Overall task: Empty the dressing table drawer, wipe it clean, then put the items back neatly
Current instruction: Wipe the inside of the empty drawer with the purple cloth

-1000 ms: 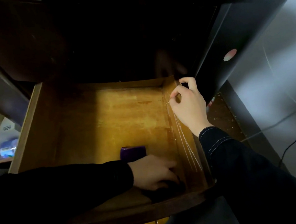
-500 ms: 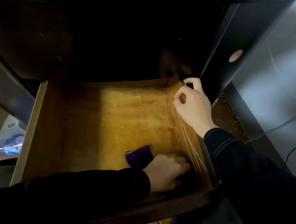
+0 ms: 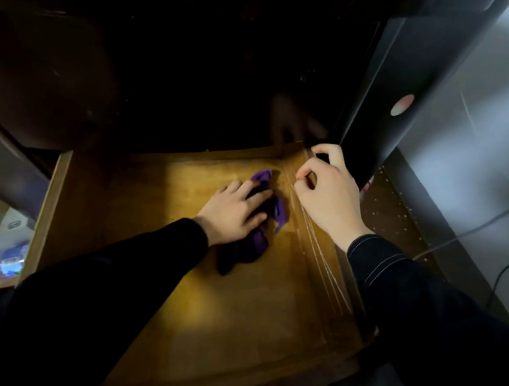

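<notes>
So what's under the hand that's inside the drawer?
A purple cloth, pressed onto the floor of the drawer by the left hand. Its edges stick out; the middle is hidden beneath the palm and fingers.

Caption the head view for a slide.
Left hand presses a purple cloth inside the wooden drawer; right hand grips its right wall.

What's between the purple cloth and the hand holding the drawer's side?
Head view: only bare drawer floor and its scratched side wall separate purple cloth from right hand.
</notes>
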A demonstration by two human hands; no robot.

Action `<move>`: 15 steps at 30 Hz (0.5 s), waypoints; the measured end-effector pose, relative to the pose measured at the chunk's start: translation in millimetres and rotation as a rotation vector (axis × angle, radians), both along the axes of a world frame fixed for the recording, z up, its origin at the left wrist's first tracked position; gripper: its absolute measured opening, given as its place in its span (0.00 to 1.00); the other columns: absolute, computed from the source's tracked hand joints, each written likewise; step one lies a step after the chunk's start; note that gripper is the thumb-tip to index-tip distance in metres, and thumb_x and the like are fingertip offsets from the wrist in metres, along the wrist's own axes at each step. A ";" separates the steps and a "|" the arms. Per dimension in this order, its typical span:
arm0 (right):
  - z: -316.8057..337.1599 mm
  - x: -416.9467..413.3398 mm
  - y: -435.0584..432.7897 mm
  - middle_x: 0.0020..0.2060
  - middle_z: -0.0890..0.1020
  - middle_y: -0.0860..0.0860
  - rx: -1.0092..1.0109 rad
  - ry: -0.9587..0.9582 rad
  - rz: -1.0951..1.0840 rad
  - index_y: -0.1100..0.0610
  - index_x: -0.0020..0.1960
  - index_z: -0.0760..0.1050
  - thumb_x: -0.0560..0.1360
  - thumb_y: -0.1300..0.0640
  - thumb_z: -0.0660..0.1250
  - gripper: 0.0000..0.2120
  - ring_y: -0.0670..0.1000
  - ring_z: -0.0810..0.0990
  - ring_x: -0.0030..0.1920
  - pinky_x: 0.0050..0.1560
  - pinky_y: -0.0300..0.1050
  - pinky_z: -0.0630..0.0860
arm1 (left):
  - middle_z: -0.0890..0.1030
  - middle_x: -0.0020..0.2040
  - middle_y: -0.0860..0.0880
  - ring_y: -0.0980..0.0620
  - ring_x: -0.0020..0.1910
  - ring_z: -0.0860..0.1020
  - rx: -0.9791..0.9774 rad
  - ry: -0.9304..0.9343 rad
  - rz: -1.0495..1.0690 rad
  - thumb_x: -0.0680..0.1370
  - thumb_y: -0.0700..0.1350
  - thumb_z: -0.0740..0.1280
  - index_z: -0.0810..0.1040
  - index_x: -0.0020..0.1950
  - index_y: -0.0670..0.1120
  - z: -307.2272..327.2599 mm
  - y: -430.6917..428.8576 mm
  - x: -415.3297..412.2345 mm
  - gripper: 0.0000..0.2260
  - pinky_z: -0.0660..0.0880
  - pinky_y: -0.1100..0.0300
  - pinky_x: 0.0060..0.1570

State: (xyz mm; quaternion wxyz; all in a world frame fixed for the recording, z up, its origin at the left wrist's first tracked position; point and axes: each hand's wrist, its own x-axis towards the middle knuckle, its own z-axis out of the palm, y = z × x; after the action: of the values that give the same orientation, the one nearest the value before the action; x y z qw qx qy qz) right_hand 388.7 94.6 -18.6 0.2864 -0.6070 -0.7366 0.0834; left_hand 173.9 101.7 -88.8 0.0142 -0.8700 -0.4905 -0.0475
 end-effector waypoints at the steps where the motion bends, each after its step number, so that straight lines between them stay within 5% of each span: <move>1: 0.0 -0.1 -0.2 0.67 0.69 0.45 0.000 0.009 0.004 0.51 0.44 0.77 0.76 0.55 0.70 0.03 0.47 0.78 0.43 0.37 0.34 0.66 | 0.66 0.72 0.46 0.44 0.66 0.69 -0.033 0.050 -0.066 0.80 0.67 0.52 0.58 0.81 0.51 2.0 -8.0 -10.9 0.33 0.70 0.48 0.64; 4: 1.6 -1.3 -0.8 0.68 0.69 0.46 -0.007 0.019 0.010 0.50 0.44 0.77 0.76 0.55 0.70 0.03 0.47 0.78 0.42 0.39 0.38 0.70 | 0.61 0.73 0.44 0.44 0.63 0.71 -0.153 0.211 -0.208 0.74 0.75 0.51 0.52 0.82 0.48 15.2 -31.6 -35.0 0.44 0.72 0.50 0.63; 7: 2.6 -3.2 -0.7 0.68 0.69 0.47 -0.008 0.002 0.005 0.51 0.44 0.77 0.76 0.55 0.70 0.03 0.47 0.77 0.40 0.36 0.34 0.66 | 0.64 0.68 0.45 0.44 0.48 0.78 -0.225 0.232 -0.295 0.79 0.63 0.60 0.58 0.77 0.48 27.4 -63.0 -37.4 0.32 0.77 0.53 0.47; 10: 5.0 -5.1 -3.2 0.69 0.69 0.47 -0.008 -0.028 0.005 0.52 0.45 0.78 0.76 0.55 0.70 0.02 0.48 0.78 0.42 0.38 0.38 0.68 | 0.69 0.61 0.47 0.45 0.44 0.78 -0.336 0.171 -0.351 0.79 0.54 0.64 0.67 0.67 0.47 34.0 -96.1 -21.4 0.20 0.76 0.52 0.41; 15: 4.5 -2.9 -2.1 0.69 0.69 0.47 -0.011 -0.042 -0.006 0.52 0.44 0.78 0.76 0.55 0.70 0.03 0.47 0.75 0.45 0.38 0.38 0.67 | 0.79 0.46 0.51 0.54 0.38 0.76 -0.963 -0.105 -0.219 0.76 0.52 0.72 0.77 0.56 0.46 36.6 -118.9 6.8 0.13 0.72 0.57 0.33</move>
State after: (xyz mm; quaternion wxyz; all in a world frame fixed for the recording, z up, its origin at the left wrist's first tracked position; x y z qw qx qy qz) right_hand 385.8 92.5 -14.0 0.2678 -0.6123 -0.7402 0.0739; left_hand 180.8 -17.2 -52.2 -0.4190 -0.8207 -0.3625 0.1393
